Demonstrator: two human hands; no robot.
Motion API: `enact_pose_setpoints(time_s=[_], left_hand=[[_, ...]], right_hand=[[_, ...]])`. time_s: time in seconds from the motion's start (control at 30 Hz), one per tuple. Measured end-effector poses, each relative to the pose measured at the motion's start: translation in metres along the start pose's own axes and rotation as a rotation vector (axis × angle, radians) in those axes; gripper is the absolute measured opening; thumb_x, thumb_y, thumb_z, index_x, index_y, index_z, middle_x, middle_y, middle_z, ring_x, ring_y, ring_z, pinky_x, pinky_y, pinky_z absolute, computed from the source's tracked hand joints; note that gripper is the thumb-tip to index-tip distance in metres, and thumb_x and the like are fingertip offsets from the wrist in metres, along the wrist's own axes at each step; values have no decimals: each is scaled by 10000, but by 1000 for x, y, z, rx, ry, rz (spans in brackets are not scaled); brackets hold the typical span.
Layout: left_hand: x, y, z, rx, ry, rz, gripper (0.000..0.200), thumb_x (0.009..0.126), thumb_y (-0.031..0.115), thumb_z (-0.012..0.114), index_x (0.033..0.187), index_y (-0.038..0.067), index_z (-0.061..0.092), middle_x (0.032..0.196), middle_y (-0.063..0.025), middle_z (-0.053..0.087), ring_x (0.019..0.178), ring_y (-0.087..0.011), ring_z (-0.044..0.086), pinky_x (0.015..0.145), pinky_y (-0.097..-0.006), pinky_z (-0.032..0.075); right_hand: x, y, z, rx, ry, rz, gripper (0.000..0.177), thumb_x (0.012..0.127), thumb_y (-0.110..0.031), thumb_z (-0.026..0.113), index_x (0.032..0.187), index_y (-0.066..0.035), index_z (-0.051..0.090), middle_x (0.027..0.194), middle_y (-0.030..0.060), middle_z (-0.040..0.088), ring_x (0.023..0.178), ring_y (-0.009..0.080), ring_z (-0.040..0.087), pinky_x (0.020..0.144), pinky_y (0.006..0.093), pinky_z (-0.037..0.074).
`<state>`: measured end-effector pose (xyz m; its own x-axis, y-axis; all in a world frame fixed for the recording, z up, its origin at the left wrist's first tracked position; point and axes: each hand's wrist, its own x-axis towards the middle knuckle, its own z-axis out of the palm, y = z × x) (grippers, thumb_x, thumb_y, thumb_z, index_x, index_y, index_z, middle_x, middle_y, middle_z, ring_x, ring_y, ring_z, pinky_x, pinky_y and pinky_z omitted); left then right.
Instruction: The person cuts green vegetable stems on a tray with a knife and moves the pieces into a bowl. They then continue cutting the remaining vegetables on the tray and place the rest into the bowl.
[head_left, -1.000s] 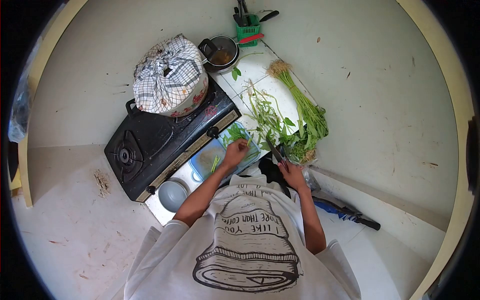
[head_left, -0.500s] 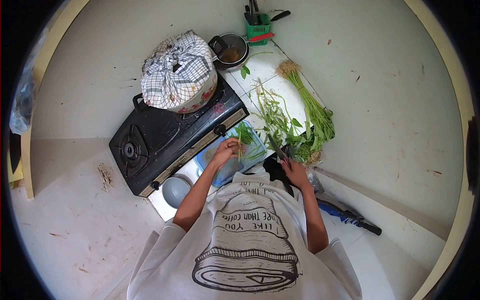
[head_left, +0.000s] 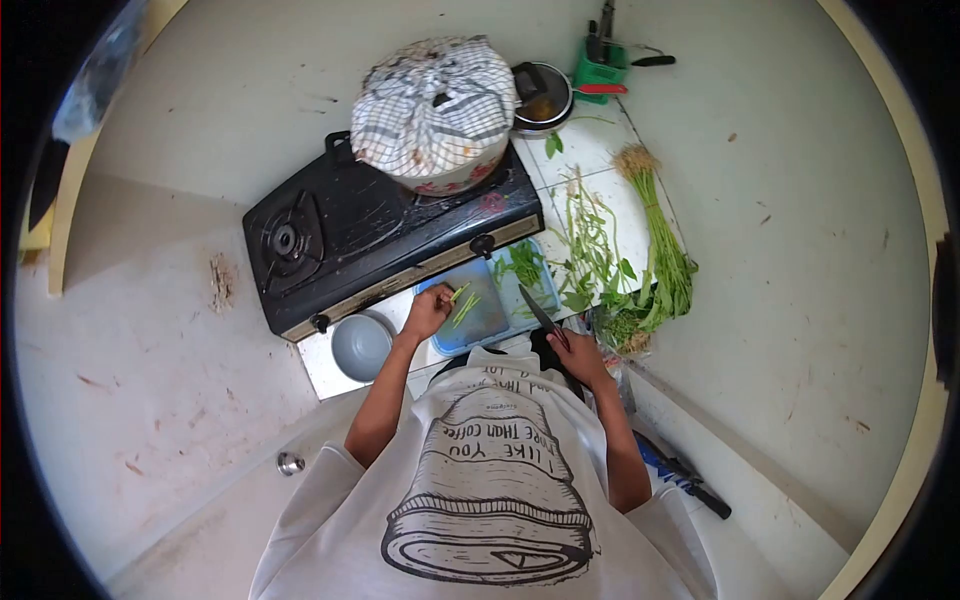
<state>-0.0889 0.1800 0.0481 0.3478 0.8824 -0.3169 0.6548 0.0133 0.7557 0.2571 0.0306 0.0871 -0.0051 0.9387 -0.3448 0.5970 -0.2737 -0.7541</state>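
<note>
My left hand (head_left: 428,312) is at the near left edge of a blue cutting board (head_left: 483,316), pinching a short green stem piece (head_left: 459,293). Cut green stems (head_left: 466,309) lie on the board beside it, and a small heap of green leaves (head_left: 524,264) sits at the board's far end. My right hand (head_left: 577,357) grips a knife (head_left: 540,312), whose blade points up and left over the board's right side. A bunch of long green stalks with roots (head_left: 660,248) and loose leafy stems (head_left: 588,246) lie on the white counter to the right.
A black two-burner gas stove (head_left: 385,235) carries a pot wrapped in a checked cloth (head_left: 436,110). Behind it stand a small saucepan (head_left: 543,99) and a green utensil basket (head_left: 598,68). A grey bowl (head_left: 361,346) rests left of the board. A blue-handled tool (head_left: 680,473) lies on the floor.
My left hand has moved from the leaves at the board's far end to its near left side, now holding a short stem. The knife hand stayed near the board's right edge. The view shifted.
</note>
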Motion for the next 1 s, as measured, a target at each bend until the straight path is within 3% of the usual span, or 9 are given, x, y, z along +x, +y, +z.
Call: enact_pose_setpoints(time_s=[0.17,0.33,0.43,0.63,0.8,0.9,1.0], left_hand=[[-14,0,0,3,23,2,227,860,17,686,1083,34,655,878,-106,694,808,-232,696,773,-362,545],[-16,-5,3,-2,90,156,230,813,-92,609,1014,13,650,934,-163,653,865,-332,683,773,-404,557],[-10,-10,-2,-13,79,142,211,820,-67,668,1014,16,673,933,-139,666,852,-281,694,772,-376,558],[1,-8,-4,19,-1,199,240,815,-58,671,1043,14,665,970,-158,663,885,-306,697,805,-387,562],[-5,7,8,189,23,261,343,805,-60,629,1136,-5,556,1071,-231,634,1007,-429,650,871,-485,550],[-5,0,19,255,57,304,383,813,-55,607,1184,-23,518,1096,-269,616,1054,-477,621,904,-521,534],[-7,-2,21,202,44,280,408,812,-57,605,1207,-25,511,1094,-272,610,1057,-481,618,908,-526,530]], right_hand=[[16,-18,15,-38,-63,-50,427,1014,-416,615,925,-5,687,768,258,685,737,477,665,682,535,516],[26,-24,25,-100,-101,-84,432,1014,-419,606,946,-1,687,816,270,699,776,485,672,725,546,530],[28,-27,26,-90,-100,-90,447,1016,-427,600,943,6,680,815,279,695,787,492,672,727,552,522],[27,-28,30,-104,-78,-18,464,1020,-440,594,962,11,685,829,292,691,814,501,672,730,563,510],[17,-15,27,23,-20,58,476,1027,-445,592,986,19,691,820,280,693,794,495,672,714,545,509],[9,-8,20,24,44,135,473,1031,-433,594,965,24,692,778,251,692,729,449,682,682,507,512],[1,-4,15,95,129,105,406,1044,-366,607,884,1,667,598,106,611,520,199,609,538,380,471]])
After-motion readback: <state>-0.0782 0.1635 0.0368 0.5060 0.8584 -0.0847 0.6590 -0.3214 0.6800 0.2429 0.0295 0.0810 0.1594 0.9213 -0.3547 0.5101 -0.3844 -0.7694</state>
